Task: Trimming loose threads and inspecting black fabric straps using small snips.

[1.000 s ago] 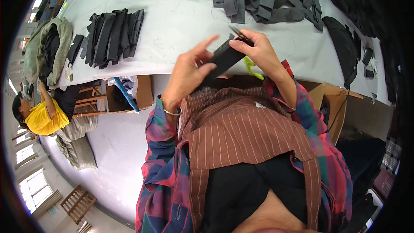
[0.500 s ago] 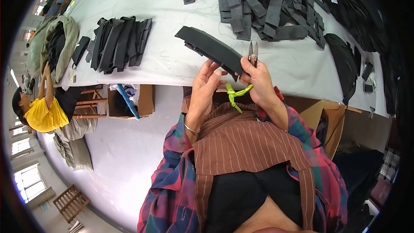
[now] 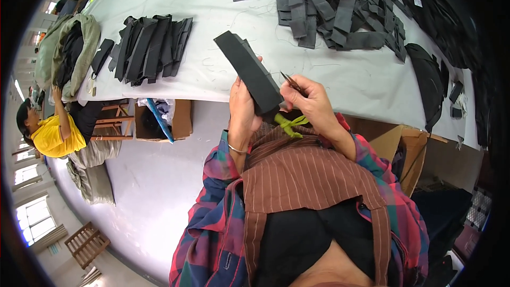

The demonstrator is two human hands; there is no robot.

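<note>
My left hand (image 3: 242, 107) is closed round a stack of dark grey fabric strips (image 3: 247, 69), held tilted over the table's front edge. The stack hides most of its fingers; one fingertip shows past the far side. My right hand (image 3: 313, 103) is closed on small thread snips (image 3: 293, 83), whose pointed blades stick out to the left, a little apart from the strips. Below the hands, a yellow-green tie (image 3: 290, 125) is knotted at the front of my brown striped apron (image 3: 308, 175).
On the white-covered table (image 3: 223, 48) lie a row of strip bundles (image 3: 151, 50) at left and a loose heap of strips (image 3: 329, 10) at the back. A black fabric piece (image 3: 425, 85) lies right. Cardboard boxes (image 3: 183, 119) stand below. A person in yellow (image 3: 58, 135) works at far left.
The strip stack has turned steeper, and my left hand has moved round it. My right hand has let go of the stack's end; the snips now point left instead of away.
</note>
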